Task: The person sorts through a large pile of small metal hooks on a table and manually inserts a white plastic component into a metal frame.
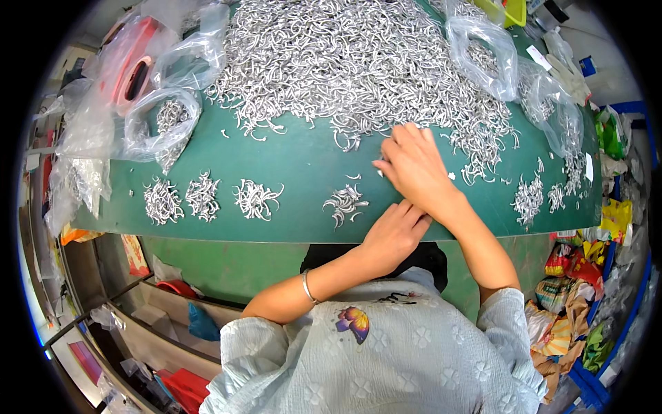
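Observation:
A broad heap of small curved silvery metal pieces (345,55) covers the far part of the green table (289,152). At the heap's near edge is my right hand (415,165), its fingers curled downward and the thumb pointing left; what lies under the fingers is hidden. Below its wrist, at the table's front edge, my left hand (394,236) has its fingers bent close together, the tips partly covered. Just left of my hands lies a small loose pile of curved pieces (345,203). Farther left sit several similar piles, one of them a spiky cluster (256,199).
Clear plastic bags with metal pieces stand at the left (165,124) and the right (483,58). More small piles (528,199) lie at the right. Wooden shelving (172,303) is below left; colourful packages (569,276) are stacked beyond the table's right end.

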Tool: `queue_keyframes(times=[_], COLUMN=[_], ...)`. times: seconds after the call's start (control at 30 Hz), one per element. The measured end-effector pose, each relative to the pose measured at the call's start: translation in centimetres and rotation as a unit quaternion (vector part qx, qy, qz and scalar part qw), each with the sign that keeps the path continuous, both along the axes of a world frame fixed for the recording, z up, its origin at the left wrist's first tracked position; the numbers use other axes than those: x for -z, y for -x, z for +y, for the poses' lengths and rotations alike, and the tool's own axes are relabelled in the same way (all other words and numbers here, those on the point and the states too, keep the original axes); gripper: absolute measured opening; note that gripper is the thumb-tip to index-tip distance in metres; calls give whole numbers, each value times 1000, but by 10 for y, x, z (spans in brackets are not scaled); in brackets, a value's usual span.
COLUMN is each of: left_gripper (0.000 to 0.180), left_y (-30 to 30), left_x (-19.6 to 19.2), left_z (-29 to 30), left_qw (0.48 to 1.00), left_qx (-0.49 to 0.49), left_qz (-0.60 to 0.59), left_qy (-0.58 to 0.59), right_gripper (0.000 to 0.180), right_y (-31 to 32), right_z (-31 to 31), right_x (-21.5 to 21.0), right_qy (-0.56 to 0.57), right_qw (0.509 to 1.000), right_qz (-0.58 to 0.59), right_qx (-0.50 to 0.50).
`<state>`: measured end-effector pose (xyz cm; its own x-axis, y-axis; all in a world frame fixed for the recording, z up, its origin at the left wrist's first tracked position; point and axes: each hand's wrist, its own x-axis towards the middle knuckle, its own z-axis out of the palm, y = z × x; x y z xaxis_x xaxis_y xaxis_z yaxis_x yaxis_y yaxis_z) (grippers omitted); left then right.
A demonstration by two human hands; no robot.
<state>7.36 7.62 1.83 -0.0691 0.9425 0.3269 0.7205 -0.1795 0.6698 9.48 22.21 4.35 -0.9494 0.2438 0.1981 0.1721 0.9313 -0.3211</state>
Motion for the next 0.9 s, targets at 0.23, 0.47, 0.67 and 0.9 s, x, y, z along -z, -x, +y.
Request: queue_keyframes(times=[0.23, 0.47, 0.67, 0.9], left_gripper=[35, 36, 35, 34], left_y=[-1, 0, 2, 1], left_x=[3, 3, 2, 4], left_z=[1, -9, -11, -10], left_qw=[998, 1000, 1000, 999], left_qx=[-1, 4, 0, -3], left_qz=[2, -20, -25, -36], left_qy=[-57, 6, -12, -11], right_gripper=[16, 8, 9, 15], right_y=[33, 1, -47, -45], right_z=[-5, 17, 32, 29], right_x=[10, 4, -18, -26], right_qy=[59, 117, 100, 310], right_qw=[990, 991, 992, 938], right_qz=[121, 18, -61, -44], right_qx=[-48, -67, -45, 149])
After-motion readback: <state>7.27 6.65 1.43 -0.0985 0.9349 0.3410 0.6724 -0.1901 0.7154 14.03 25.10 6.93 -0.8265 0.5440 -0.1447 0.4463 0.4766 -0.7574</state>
